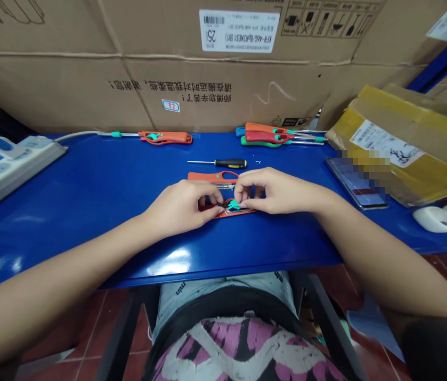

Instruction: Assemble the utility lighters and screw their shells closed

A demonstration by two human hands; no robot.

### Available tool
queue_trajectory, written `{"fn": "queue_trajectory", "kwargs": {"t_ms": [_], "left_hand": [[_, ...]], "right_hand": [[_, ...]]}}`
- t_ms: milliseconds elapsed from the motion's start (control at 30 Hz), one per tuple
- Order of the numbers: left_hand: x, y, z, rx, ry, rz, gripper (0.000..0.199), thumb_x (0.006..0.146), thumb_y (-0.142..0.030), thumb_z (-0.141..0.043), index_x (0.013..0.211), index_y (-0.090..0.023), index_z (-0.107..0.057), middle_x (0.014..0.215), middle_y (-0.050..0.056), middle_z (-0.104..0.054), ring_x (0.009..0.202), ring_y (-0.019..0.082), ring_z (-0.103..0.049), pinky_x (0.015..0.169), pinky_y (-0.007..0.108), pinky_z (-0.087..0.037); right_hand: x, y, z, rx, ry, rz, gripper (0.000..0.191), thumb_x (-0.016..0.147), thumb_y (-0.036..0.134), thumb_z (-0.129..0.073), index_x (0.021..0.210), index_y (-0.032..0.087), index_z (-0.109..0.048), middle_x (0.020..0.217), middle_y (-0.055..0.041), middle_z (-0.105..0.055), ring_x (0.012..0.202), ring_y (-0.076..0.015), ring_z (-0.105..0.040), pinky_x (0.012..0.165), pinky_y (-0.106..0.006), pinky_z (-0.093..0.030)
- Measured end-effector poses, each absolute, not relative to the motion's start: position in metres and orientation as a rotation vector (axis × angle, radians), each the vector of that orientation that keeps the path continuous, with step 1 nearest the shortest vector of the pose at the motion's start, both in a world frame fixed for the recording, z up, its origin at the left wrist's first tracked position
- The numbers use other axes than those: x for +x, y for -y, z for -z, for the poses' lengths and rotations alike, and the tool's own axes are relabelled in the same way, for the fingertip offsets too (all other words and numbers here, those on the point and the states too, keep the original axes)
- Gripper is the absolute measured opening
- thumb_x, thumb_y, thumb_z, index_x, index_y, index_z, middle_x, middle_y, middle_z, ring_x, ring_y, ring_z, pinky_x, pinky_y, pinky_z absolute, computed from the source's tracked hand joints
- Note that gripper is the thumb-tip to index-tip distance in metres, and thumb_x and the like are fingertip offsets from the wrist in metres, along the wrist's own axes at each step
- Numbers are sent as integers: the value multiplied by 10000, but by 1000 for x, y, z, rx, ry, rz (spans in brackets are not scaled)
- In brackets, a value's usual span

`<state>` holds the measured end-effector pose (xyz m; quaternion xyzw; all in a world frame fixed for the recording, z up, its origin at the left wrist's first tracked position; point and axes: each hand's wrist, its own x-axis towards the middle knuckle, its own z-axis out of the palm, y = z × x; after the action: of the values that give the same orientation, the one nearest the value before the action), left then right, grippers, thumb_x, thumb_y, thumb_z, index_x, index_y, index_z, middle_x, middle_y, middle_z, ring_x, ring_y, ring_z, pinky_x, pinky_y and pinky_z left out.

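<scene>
An opened orange lighter half-shell point(234, 212) lies on the blue table, with a green trigger piece point(233, 205) and thin wire in it. My left hand point(191, 203) is closed at the shell's left end, thumb and fingers pinching around a small dark part. From the right, my right hand point(265, 190) pinches at the green trigger, its fingertips partly hiding it. Just beyond my hands are the other orange shell half point(203, 177) and a clear tube-like part point(224, 186). Farther back lies a screwdriver point(230, 163) with a black and yellow handle.
An orange lighter point(167, 138) lies at the back left, several more lighters point(265, 136) at the back right. A power strip point(5, 164) is at left. A phone point(356, 182), a taped parcel point(401, 143) and a white object point(437, 218) sit at right. Cardboard point(88, 95) stands behind.
</scene>
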<state>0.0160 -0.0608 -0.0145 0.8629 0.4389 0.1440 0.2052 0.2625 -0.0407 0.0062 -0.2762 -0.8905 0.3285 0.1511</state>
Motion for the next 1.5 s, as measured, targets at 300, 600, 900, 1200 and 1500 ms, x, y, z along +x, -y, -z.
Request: {"fn": "queue_trajectory", "kwargs": {"t_ms": [300, 600, 900, 1200, 1500], "left_hand": [[16, 60, 15, 2432, -1202, -393, 164, 865, -355, -645, 939, -244, -741, 882, -20, -758, 740, 155, -651, 671, 273, -452], [17, 63, 14, 2402, -1194, -443, 206, 839, -361, -664, 959, -227, -765, 825, 4, -748, 659, 142, -614, 604, 253, -437], [17, 61, 19, 2436, -1181, -469, 208, 906, -389, -634, 926, -226, -761, 851, 6, -762, 658, 131, -617, 619, 255, -424], [17, 63, 18, 2453, -1200, -460, 209, 900, -380, -640, 959, -231, -774, 818, 3, -756, 660, 137, -623, 589, 255, -408], [17, 61, 18, 2464, -1174, -450, 226, 922, -386, -620, 976, -235, -780, 911, 19, -777, 672, 136, -627, 622, 260, -439]], "right_hand": [[256, 42, 2, -840, 2504, -1079, 20, 860, 160, -665, 878, 155, -671, 835, -6, -663, 725, -110, -577, 668, -227, -454], [256, 42, 2, -845, 2544, -974, 64, 845, 126, -653, 891, 153, -688, 843, -12, -689, 705, -111, -568, 664, -234, -439], [264, 39, -6, -795, 2649, -899, 222, 832, 102, -627, 1022, 147, -732, 932, -38, -733, 804, -140, -633, 735, -253, -468], [267, 38, -10, -793, 2713, -789, 119, 880, 137, -609, 897, 168, -723, 893, -38, -736, 811, -157, -648, 765, -273, -462], [268, 39, -9, -809, 2676, -762, 109, 867, 129, -607, 890, 177, -702, 901, -37, -735, 808, -163, -631, 739, -276, -437]]}}
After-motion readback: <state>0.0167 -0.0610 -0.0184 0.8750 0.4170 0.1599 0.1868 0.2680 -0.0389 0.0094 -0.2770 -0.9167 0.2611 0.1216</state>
